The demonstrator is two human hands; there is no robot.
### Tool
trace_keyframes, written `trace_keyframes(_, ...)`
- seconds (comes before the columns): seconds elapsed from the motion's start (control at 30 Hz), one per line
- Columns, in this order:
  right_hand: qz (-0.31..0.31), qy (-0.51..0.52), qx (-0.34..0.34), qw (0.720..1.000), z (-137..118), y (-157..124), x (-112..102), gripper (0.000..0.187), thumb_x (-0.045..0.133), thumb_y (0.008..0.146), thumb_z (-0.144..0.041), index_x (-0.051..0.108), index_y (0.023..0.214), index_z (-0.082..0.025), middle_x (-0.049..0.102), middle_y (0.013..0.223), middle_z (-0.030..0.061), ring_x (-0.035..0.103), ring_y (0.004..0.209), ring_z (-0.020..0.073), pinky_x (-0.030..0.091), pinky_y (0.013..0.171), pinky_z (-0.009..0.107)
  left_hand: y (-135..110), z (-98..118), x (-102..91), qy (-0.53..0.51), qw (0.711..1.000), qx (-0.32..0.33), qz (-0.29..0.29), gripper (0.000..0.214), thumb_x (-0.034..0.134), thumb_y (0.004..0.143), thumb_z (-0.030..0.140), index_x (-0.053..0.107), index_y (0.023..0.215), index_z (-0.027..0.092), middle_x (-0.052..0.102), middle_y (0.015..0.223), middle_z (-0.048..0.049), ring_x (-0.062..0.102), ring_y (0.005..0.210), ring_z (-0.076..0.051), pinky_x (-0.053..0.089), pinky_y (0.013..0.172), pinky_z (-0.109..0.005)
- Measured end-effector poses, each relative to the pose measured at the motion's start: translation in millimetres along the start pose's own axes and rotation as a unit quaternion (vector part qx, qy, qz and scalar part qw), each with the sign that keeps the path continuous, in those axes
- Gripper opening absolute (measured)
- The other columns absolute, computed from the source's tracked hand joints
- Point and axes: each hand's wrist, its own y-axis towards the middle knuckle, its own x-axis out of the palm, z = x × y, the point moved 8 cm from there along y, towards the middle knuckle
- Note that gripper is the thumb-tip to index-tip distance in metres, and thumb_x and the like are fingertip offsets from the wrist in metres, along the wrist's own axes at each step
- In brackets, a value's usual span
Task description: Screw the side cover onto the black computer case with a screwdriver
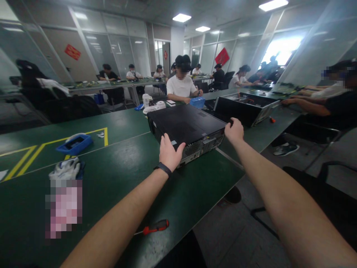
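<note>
A black desktop computer case (189,121) lies flat on the green table, its rear panel with vents and ports toward me. My left hand (169,152), with a dark wristband, is on its near left corner, fingers along the side and thumb apart at the rear panel. At the near right corner, my right hand (234,130) has its fingers curled against the case's edge; some fingertips are hidden. Between them, my two hands grip the case. Closer to me, a red and grey screwdriver (157,227) rests near the table edge.
Behind the case to the right stands an opened computer case (245,106). A blue tray (74,144), gloves (66,169) and a blurred pink patch are on the left. A blue bin (197,102) sits by a person across the table (181,201). Chairs flank the right edge.
</note>
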Motion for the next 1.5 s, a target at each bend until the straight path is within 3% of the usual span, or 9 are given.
trace_keyframes(0.07, -0.044, -0.017, -0.074, 0.996, -11, -3, 2, 0.049, 0.054, 0.092, -0.016, 0.062, 0.140, -0.018, 0.055, 0.154, 0.0139, 0.050, 0.143, 0.0314, 0.041, 0.120, 0.054, 3, 9, 0.3, 0.039, 0.999, 0.038, -0.004, 0.068, 0.054, 0.100, 0.041, 0.037, 0.154, 0.004, 0.031, 0.167, -0.0292, 0.026, 0.158, -0.039, 0.030, 0.125, -0.056)
trace_keyframes(0.17, -0.109, -0.043, -0.158, 0.980, -23, -10, 11, 0.064, 0.057, 0.076, -0.013, 0.064, 0.139, -0.020, 0.056, 0.156, 0.0088, 0.048, 0.146, 0.0309, 0.039, 0.121, 0.053, 5, 24, 6.6, 0.094, 0.989, 0.102, -0.041, 0.061, 0.058, 0.098, 0.041, 0.048, 0.149, 0.007, 0.041, 0.163, -0.0243, 0.033, 0.156, -0.037, 0.027, 0.127, -0.054)
trace_keyframes(0.27, -0.132, -0.069, -0.207, 0.967, -29, -19, 17, 0.076, 0.061, 0.071, -0.020, 0.057, 0.147, -0.018, 0.052, 0.160, 0.0107, 0.044, 0.149, 0.0330, 0.038, 0.121, 0.056, 4, 31, 11.5, 0.140, 0.978, 0.139, -0.065, 0.063, 0.062, 0.095, 0.039, 0.050, 0.146, 0.004, 0.048, 0.157, -0.0261, 0.040, 0.151, -0.038, 0.026, 0.127, -0.054)
trace_keyframes(0.47, -0.122, -0.110, -0.242, 0.956, -30, -30, 20, 0.084, 0.062, 0.072, -0.026, 0.049, 0.153, -0.011, 0.046, 0.163, 0.0174, 0.041, 0.151, 0.0357, 0.036, 0.122, 0.057, 3, 33, 11.8, 0.191, 0.965, 0.167, -0.072, 0.060, 0.058, 0.098, 0.038, 0.050, 0.147, 0.005, 0.052, 0.155, -0.0249, 0.045, 0.147, -0.036, 0.030, 0.125, -0.053)
trace_keyframes(0.63, -0.108, -0.124, -0.250, 0.954, -31, -30, 18, 0.082, 0.063, 0.071, -0.028, 0.053, 0.150, -0.007, 0.050, 0.159, 0.0200, 0.046, 0.148, 0.0380, 0.037, 0.122, 0.055, 1, 35, 6.7, 0.207, 0.959, 0.179, -0.069, 0.061, 0.060, 0.098, 0.040, 0.051, 0.144, 0.000, 0.054, 0.151, -0.0259, 0.048, 0.145, -0.037, 0.033, 0.124, -0.050)
trace_keyframes(0.77, -0.111, -0.126, -0.272, 0.948, -32, -35, 11, 0.079, 0.063, 0.073, -0.035, 0.056, 0.149, -0.012, 0.054, 0.155, 0.0180, 0.049, 0.144, 0.0397, 0.039, 0.120, 0.057, -3, 32, -0.5, 0.214, 0.957, 0.184, -0.068, 0.060, 0.060, 0.098, 0.041, 0.052, 0.143, 0.002, 0.055, 0.151, -0.0249, 0.049, 0.144, -0.036, 0.034, 0.123, -0.049)
trace_keyframes(1.0, -0.148, -0.096, -0.327, 0.929, -25, -61, -12, 0.084, 0.067, 0.076, -0.063, 0.059, 0.147, -0.021, 0.058, 0.152, 0.0158, 0.052, 0.140, 0.0419, 0.040, 0.118, 0.061, -17, 17, -24.8, 0.220, 0.954, 0.191, -0.076, 0.058, 0.058, 0.099, 0.039, 0.051, 0.145, 0.005, 0.054, 0.153, -0.0233, 0.049, 0.146, -0.034, 0.035, 0.123, -0.048)
trace_keyframes(1.13, -0.137, -0.060, -0.317, 0.937, -26, -86, -25, 0.076, 0.063, 0.082, -0.068, 0.060, 0.147, -0.027, 0.055, 0.154, 0.0153, 0.053, 0.139, 0.0425, 0.043, 0.115, 0.062, -29, 10, -42.7, 0.223, 0.953, 0.189, -0.083, 0.058, 0.057, 0.099, 0.038, 0.051, 0.145, 0.003, 0.055, 0.153, -0.0230, 0.049, 0.145, -0.034, 0.035, 0.124, -0.046)
trace_keyframes(1.5, -0.070, -0.033, -0.362, 0.929, -89, -182, -50, 0.069, 0.056, 0.091, -0.065, 0.053, 0.152, -0.033, 0.057, 0.147, 0.0178, 0.055, 0.131, 0.0456, 0.044, 0.109, 0.069, -78, -26, -106.9, 0.232, 0.957, 0.156, -0.072, 0.063, 0.060, 0.095, 0.038, 0.050, 0.148, 0.004, 0.051, 0.156, -0.0242, 0.048, 0.147, -0.035, 0.036, 0.125, -0.046)
